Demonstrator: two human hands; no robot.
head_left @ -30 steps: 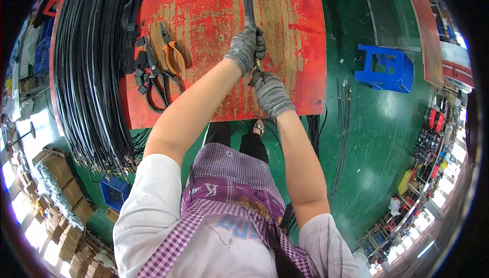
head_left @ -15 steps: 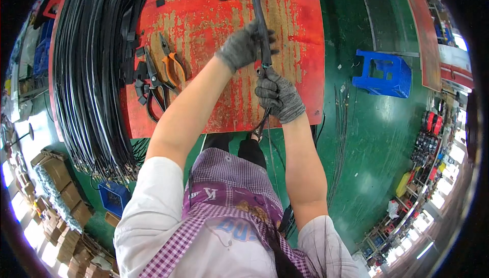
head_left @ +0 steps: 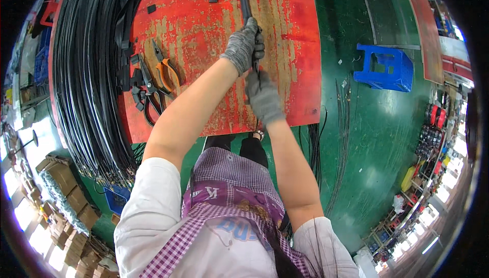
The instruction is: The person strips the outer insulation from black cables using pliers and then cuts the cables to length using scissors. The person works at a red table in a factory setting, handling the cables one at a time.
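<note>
A thick black cable (head_left: pixel 245 0) runs from the far edge of the red worktable (head_left: pixel 204 110) down to my gloved hands. My left hand (head_left: pixel 241 48) is closed round it, the fingers wrapped over its right side. Just below, my right hand (head_left: pixel 264 98), slightly smeared by motion, is closed on the lower end of the cable, which shows as a short dark piece between the two hands. Both hands wear grey knit gloves. To the left lie orange-handled pliers (head_left: pixel 165 70) and black-handled scissors (head_left: pixel 147 87).
A thick bundle of long black cables (head_left: pixel 84 74) covers the table's left side. Small black pieces (head_left: pixel 151 9) lie on the tabletop. A blue plastic stool (head_left: pixel 384 69) stands on the green floor to the right, near thin loose wires (head_left: pixel 342 125).
My left hand has closed round the cable from a blurred, spread pose. My right hand has moved a little down, toward me. The view has shifted slightly.
</note>
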